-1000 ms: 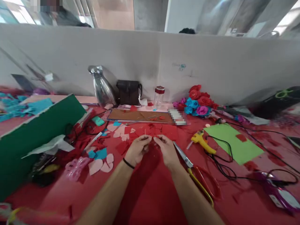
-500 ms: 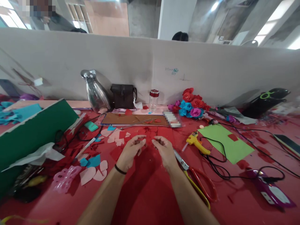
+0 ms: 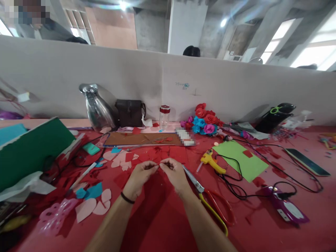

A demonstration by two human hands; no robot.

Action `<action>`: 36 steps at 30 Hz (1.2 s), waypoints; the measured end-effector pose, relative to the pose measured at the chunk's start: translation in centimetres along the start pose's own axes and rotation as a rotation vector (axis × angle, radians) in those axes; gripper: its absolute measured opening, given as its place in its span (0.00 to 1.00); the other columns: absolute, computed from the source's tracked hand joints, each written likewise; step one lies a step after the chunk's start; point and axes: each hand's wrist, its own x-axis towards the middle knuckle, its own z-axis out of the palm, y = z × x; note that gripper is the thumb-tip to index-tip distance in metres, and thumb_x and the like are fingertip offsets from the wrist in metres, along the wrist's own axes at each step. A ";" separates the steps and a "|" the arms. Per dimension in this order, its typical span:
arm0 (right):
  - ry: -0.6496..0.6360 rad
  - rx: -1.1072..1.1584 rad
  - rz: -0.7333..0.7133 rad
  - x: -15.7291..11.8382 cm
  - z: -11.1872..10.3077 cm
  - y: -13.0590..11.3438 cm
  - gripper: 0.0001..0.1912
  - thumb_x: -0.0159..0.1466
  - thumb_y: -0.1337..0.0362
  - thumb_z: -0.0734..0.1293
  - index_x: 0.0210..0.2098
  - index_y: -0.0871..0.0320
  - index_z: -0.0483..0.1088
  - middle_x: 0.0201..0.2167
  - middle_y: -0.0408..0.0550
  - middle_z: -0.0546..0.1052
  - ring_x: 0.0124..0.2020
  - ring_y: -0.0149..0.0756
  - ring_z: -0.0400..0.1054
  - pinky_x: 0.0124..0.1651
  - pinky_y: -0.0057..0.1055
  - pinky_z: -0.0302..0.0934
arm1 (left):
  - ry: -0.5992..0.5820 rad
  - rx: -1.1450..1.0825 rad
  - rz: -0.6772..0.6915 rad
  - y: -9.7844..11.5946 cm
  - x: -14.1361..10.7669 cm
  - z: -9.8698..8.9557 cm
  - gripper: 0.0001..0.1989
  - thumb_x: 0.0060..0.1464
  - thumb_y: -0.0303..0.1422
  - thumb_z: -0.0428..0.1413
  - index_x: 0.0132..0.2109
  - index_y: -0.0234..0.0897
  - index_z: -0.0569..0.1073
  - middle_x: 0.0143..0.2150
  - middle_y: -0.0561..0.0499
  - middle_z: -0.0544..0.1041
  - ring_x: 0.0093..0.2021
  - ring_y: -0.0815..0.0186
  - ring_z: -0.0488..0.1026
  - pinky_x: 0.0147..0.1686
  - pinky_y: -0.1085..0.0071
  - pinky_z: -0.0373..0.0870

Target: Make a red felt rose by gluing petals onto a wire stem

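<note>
Fingers (image 3: 152, 170) pinched together on left hand (image 3: 137, 179) and right hand (image 3: 175, 175), tips all but meeting, any catch too small to tell! Red-and-yellow-handled shears (image 3: 199, 188) lay at four o'clock, yellow glue gun (image 3: 213, 163) at three.

Craft workshop: glue gun (image 3: 212, 161), large scissors (image 3: 194, 179), cut scraps (image 3: 86, 210), bunched roses (image 3: 204, 120), bare concrete (image 3: 152, 31) behind.
</note>
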 end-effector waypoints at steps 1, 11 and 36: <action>0.003 -0.033 -0.011 -0.1 0.1 0.1 0.08 0.52 0.60 0.65 0.27 0.58 0.70 0.26 0.44 0.75 0.29 0.33 0.68 0.35 0.29 0.61 | 0.003 0.013 -0.003 -0.1 0.1 -0.1 0.14 0.33 0.40 0.62 0.26 0.34 0.74 0.23 0.53 0.72 0.25 0.71 0.64 0.26 0.74 0.59; 0.272 -0.990 -0.088 -1.3 -9.2 -1.3 0.14 0.57 0.68 0.59 0.40 0.59 0.72 0.39 0.52 0.77 0.42 0.41 0.69 0.48 0.35 0.59 | -0.058 0.303 -0.018 0.7 0.0 -1.8 0.11 0.31 0.39 0.59 0.23 0.37 0.76 0.22 0.53 0.74 0.28 0.66 0.67 0.33 0.70 0.62; 0.459 -0.474 0.019 -6.1 -15.8 -4.0 0.15 0.50 0.54 0.67 0.30 0.59 0.68 0.21 0.43 0.70 0.23 0.32 0.62 0.28 0.28 0.58 | -0.289 0.676 -0.022 -0.5 0.6 -1.8 0.03 0.31 0.27 0.59 0.19 0.39 0.77 0.17 0.55 0.73 0.25 0.69 0.67 0.27 0.75 0.58</action>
